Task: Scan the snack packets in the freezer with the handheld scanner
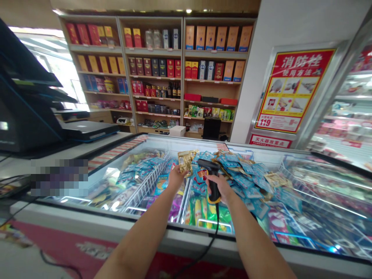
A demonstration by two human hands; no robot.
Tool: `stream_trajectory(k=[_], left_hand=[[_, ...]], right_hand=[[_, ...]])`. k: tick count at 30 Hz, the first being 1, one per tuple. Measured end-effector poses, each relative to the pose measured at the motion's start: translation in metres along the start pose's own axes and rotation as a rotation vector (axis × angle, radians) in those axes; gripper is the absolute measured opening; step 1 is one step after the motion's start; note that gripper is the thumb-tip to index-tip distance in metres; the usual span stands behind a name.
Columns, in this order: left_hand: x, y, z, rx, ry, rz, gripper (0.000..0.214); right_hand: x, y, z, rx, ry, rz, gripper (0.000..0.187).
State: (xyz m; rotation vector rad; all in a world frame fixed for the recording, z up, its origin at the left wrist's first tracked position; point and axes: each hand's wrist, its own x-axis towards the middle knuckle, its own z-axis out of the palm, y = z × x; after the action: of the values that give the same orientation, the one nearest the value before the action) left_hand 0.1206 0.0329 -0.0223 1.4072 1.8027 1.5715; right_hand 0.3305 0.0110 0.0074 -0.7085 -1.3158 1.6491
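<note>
My left hand [176, 176] is closed on a gold snack packet [185, 161], held up over a glass-topped chest freezer [151, 228]. My right hand [218, 186] grips the handle of a black barcode scanner [209, 170] with a yellow base. The scanner head points left, toward the gold packet. Its black cable [213, 232] hangs down over the freezer's front edge. A heap of blue packets [244, 174] lies on the freezer lid just behind and to the right of both hands.
White wire baskets [145, 182] inside the freezer hold ice-cream packs. A checkout terminal [17, 108] and flat black device [87, 130] stand on the counter at left. Shelves of boxed goods [157, 69] fill the back wall. A red fire-hydrant poster [290, 89] and a fridge door [348, 100] stand right.
</note>
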Motion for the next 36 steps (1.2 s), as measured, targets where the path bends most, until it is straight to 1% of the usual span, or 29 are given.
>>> stream_trajectory(k=[3, 8, 16, 22, 26, 28, 31, 33, 36], left_hand=[[0.0, -0.001, 0.0, 0.02, -0.024, 0.012, 0.027], [-0.001, 0.0, -0.001, 0.064, -0.016, 0.011, 0.027], [-0.004, 0.005, -0.002, 0.118, -0.005, -0.005, 0.027], [-0.007, 0.011, -0.004, 0.109, -0.004, -0.012, 0.025], [-0.007, 0.011, -0.004, 0.051, 0.004, -0.008, 0.023], [-0.005, 0.009, -0.001, -0.059, 0.05, -0.043, 0.023], [0.0, 0.005, 0.002, -0.385, 0.16, -0.127, 0.03], [0.005, 0.003, 0.001, -0.612, 0.283, -0.159, 0.031], [0.017, -0.002, -0.009, -0.839, 0.49, -0.181, 0.021]], right_hand=[[0.001, 0.002, -0.001, 0.0, -0.025, -0.011, 0.024], [0.001, 0.004, -0.001, -0.017, -0.059, 0.003, 0.024], [-0.001, 0.002, 0.0, -0.028, -0.069, 0.0, 0.025], [-0.001, 0.003, 0.0, -0.028, -0.068, 0.006, 0.025], [0.001, 0.003, -0.001, -0.005, -0.053, -0.011, 0.024], [0.002, 0.003, -0.001, 0.01, -0.034, -0.022, 0.024], [0.003, 0.002, -0.001, 0.03, 0.01, -0.028, 0.025], [0.003, 0.0, 0.0, 0.05, 0.036, -0.036, 0.024], [0.002, -0.001, 0.001, 0.074, 0.049, -0.047, 0.024]])
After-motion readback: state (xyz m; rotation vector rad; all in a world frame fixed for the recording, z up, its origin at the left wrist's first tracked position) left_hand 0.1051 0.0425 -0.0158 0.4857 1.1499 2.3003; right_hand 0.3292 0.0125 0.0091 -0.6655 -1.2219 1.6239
